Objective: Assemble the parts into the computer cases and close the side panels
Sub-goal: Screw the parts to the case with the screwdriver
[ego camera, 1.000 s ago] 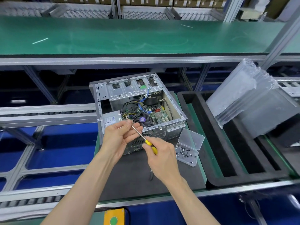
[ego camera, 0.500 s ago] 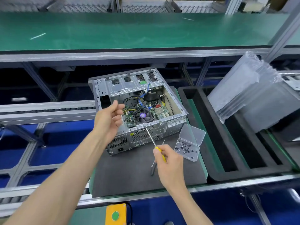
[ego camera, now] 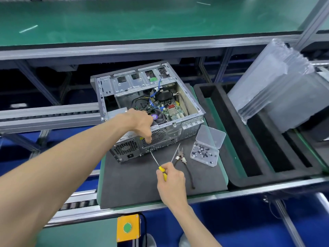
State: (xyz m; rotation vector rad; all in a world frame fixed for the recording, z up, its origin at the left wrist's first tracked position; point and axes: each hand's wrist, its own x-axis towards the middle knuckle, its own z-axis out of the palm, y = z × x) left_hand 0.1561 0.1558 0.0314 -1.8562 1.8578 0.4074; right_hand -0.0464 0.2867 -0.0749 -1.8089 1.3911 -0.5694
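Right grip (ego camera: 170, 177) pinches screwdriver (ego camera: 157, 162), shaft angled up-left toward case (ego camera: 160, 138) rear.

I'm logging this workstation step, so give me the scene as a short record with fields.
case: open computer case, side panel off, lying on the grey mat
left hand: left hand at the case's rear panel, fingers curled down
right hand: right hand holds the yellow screwdriver, tip at the rear panel
nearby: pliers; open screw box
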